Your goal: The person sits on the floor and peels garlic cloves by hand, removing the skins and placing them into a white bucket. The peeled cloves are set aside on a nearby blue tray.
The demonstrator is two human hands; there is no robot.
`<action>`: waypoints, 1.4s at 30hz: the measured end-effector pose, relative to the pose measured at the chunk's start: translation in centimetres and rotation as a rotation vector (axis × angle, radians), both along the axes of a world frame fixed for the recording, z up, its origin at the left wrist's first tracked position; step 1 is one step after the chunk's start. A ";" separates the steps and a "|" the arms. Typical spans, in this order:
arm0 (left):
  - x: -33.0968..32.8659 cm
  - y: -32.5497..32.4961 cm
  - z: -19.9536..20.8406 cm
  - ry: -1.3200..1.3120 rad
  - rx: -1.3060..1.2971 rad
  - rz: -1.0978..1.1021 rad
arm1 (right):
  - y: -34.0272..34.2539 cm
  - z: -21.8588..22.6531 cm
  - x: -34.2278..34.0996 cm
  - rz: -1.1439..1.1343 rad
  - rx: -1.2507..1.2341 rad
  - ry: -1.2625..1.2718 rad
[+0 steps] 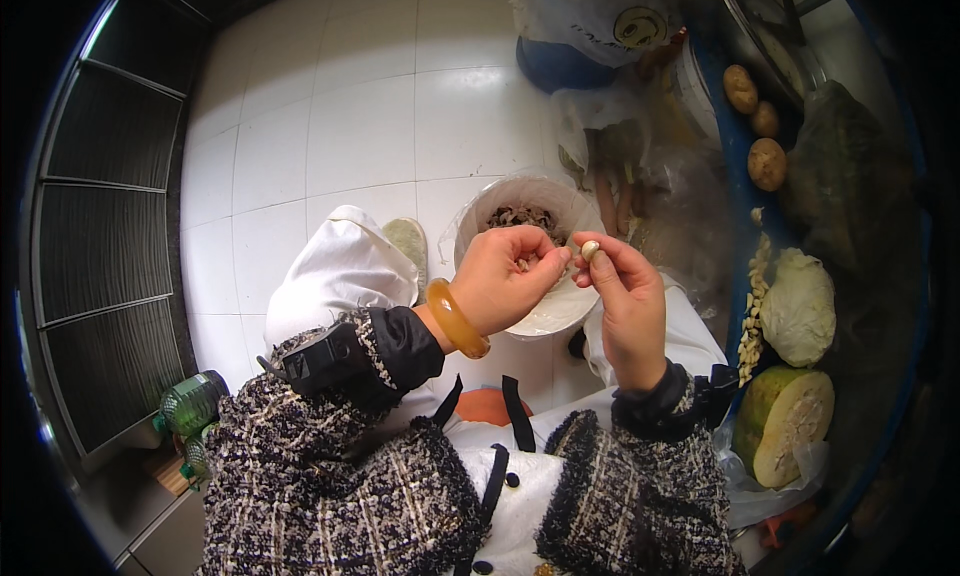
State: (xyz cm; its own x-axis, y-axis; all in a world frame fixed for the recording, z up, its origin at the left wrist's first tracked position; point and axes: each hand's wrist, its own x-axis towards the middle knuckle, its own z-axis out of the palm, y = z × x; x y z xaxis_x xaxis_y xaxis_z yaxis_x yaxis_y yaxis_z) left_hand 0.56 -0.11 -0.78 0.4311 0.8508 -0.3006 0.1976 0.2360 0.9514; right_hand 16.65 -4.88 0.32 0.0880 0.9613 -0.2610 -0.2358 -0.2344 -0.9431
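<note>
Two bare hands are working over one bin [545, 321] near the middle of the frame. The right hand [635, 316] is gripping one clove [590, 249], pinching it between thumb and forefinger above the right part of the bin; its other fingers are curling behind. The left hand [500, 276] is bending in just beside it, its fingers curling and its thumb closing toward the forefinger; I cannot tell whether anything is sitting between those tips. One amber bangle [457, 321] is circling the left wrist.

One clear liner is covering the inside of the bin, and dark scraps [522, 218] are lying in it behind the left hand, too jumbled to count. One pale shoe [407, 246] is showing to the left of the bin.

Along the right of the frame, three potatoes [767, 165] are resting near the top, two of them close together and the lowest a little apart. Below them a row of cloves [752, 321] is running downward, well over a dozen, overlapping too much for an exact count. One cabbage [798, 311] is sitting just beside that row, and one cut squash [785, 426] is lying below it, its pale cut face showing.

At the top centre-right, one white bag [590, 16] is drooping over one blue bucket [560, 71]. At the lower left, two green bottles [195, 404] are lying close together beside the dark panels [105, 236].
</note>
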 end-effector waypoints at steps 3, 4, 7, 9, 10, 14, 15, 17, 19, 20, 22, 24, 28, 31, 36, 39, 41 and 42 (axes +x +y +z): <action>0.0 -0.1 -0.2 -0.073 0.009 0.026 | -0.1 0.2 0.0 0.001 0.028 -0.091; 0.0 -0.1 -0.2 -0.092 -0.001 0.032 | -0.2 0.3 -0.1 0.000 0.036 -0.117; 0.0 -0.2 -0.3 -0.107 0.002 0.031 | -0.1 0.2 -0.1 0.015 0.077 -0.188; 0.0 -0.2 -0.3 -0.125 0.004 0.049 | -0.1 0.1 -0.1 0.028 0.116 -0.245; 0.1 -0.2 -0.2 -0.144 0.000 0.070 | -0.1 0.0 0.0 0.032 0.137 -0.278; 0.2 -0.1 0.1 -0.163 -0.011 0.076 | -0.2 0.1 0.1 0.044 0.181 -0.371; 0.1 -0.1 0.2 -0.165 -0.012 0.068 | -0.2 0.1 0.1 0.044 0.195 -0.393; 0.1 -0.1 0.4 -0.151 -0.031 0.053 | -0.1 0.1 0.0 0.044 0.224 -0.446; 0.1 -0.1 0.4 -0.148 -0.008 0.051 | -0.1 0.1 0.0 0.059 0.247 -0.477; 0.1 -0.1 0.4 -0.147 0.003 0.051 | -0.1 0.2 -0.1 0.065 0.254 -0.500; 0.1 -0.1 0.4 -0.138 0.015 0.046 | -0.1 0.3 0.0 0.075 0.283 -0.547; 0.0 0.0 0.4 -0.133 0.010 0.030 | 0.0 0.4 -0.1 0.084 0.311 -0.594; -0.2 0.0 0.5 -0.126 -0.009 0.000 | 0.0 0.5 -0.3 0.095 0.365 -0.680; -0.2 -0.2 0.4 -0.140 -0.027 0.004 | -0.1 0.7 -0.4 0.102 0.365 -0.716; -0.2 -0.3 0.3 -0.123 0.027 0.025 | -0.3 0.4 -0.7 0.073 0.329 -0.621; -0.1 -0.3 0.4 -0.133 0.039 0.041 | -0.2 0.2 -0.6 0.050 0.291 -0.550; 0.0 -0.3 0.4 -0.128 0.042 0.048 | -0.2 0.2 -0.5 0.051 0.283 -0.551; 0.0 -0.2 0.5 -0.125 0.047 0.056 | -0.2 0.2 -0.4 0.055 0.300 -0.575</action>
State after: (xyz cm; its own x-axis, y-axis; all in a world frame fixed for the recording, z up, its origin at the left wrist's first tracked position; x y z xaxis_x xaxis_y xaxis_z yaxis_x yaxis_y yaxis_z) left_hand 0.56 -0.34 -0.29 0.4145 0.8863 -0.2068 0.0643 0.1981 0.9781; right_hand 16.23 -5.09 0.55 0.0823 0.9922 0.0936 0.3314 0.0613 -0.9415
